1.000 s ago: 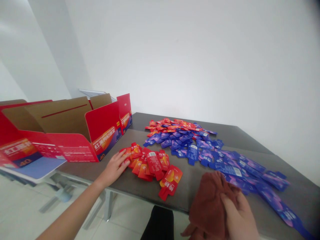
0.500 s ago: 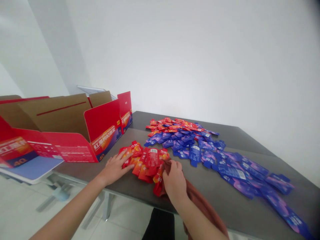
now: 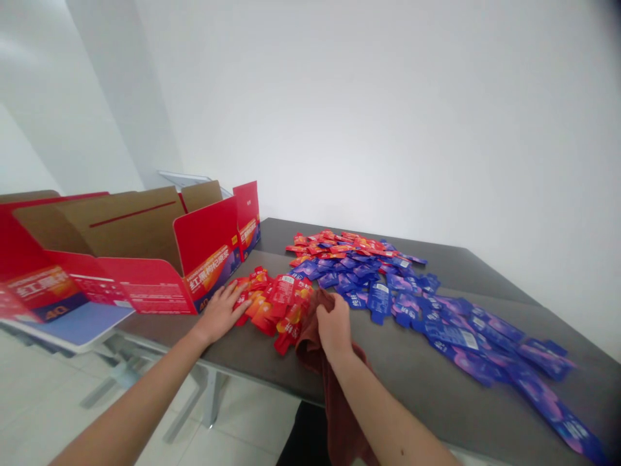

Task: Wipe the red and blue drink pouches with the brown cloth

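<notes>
Near the table's front edge lies a cluster of red-and-orange sachets (image 3: 276, 299), several of them overlapping. My left hand (image 3: 224, 314) rests at the left side of this cluster, fingers spread and fingertips touching the sachets. Bunched in my right hand (image 3: 334, 323) is a brown cloth (image 3: 310, 336), whose upper edge meets the right side of the cluster. The rest of the cloth hangs over the table edge below my forearm.
Open red cardboard boxes (image 3: 206, 252) with brown insides stand at the left, partly on a blue-topped surface (image 3: 92, 323). A red sachet pile (image 3: 334, 243) lies at the back of the dark table (image 3: 412, 395). Purple-blue sachets (image 3: 451, 330) stretch toward the right front.
My right hand has lifted the cloth a little, and the near red sachets have shifted left and closer together. My left hand stays spread beside them. The view has turned slightly left.
</notes>
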